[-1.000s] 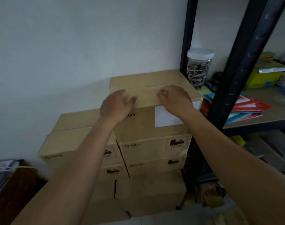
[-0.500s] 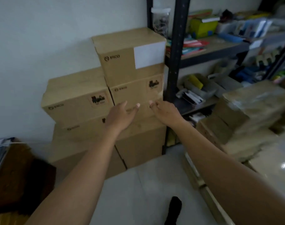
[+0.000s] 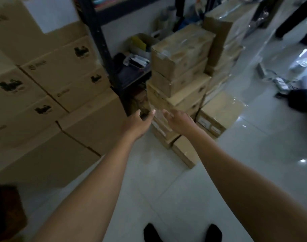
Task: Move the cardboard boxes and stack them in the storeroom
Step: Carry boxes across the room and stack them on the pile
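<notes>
I note left hand (image 3: pixel 138 124) and right hand (image 3: pixel 179 122) both empty, fingers loosely spread; boxes (image 3: pixel 62 70) stacked flush beside rack (image 3: pixel 100 42), presumably for stability.

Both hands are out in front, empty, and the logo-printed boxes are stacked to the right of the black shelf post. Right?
No. The head view shows the logo-printed boxes stacked to the left of the black shelf post. The left hand and right hand are out in front, empty.
</notes>
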Demonstrator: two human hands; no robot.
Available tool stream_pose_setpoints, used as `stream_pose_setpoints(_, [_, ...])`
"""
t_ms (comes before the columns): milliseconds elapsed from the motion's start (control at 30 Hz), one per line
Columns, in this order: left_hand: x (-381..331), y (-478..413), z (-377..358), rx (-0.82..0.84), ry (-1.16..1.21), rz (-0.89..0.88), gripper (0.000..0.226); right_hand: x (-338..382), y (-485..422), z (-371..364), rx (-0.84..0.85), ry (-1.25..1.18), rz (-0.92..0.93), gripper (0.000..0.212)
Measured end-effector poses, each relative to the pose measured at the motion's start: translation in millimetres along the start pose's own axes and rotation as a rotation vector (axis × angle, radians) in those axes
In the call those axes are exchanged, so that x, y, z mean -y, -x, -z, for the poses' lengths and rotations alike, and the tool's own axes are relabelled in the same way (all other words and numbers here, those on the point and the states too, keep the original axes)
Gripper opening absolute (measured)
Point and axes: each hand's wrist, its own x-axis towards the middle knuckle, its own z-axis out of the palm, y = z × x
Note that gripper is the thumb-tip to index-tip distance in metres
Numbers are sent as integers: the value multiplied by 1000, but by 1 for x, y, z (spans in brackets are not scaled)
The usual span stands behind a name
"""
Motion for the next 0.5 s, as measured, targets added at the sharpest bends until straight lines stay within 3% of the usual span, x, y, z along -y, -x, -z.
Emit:
stream_pose_setpoints(300, [-124, 8, -148, 58, -81, -42, 85, -167, 11, 85, -20, -96, -115, 58])
stream_pose_setpoints(500, [-187, -7, -240, 122, -16, -26, 84, -263, -5, 137, -2, -124, -166, 56])
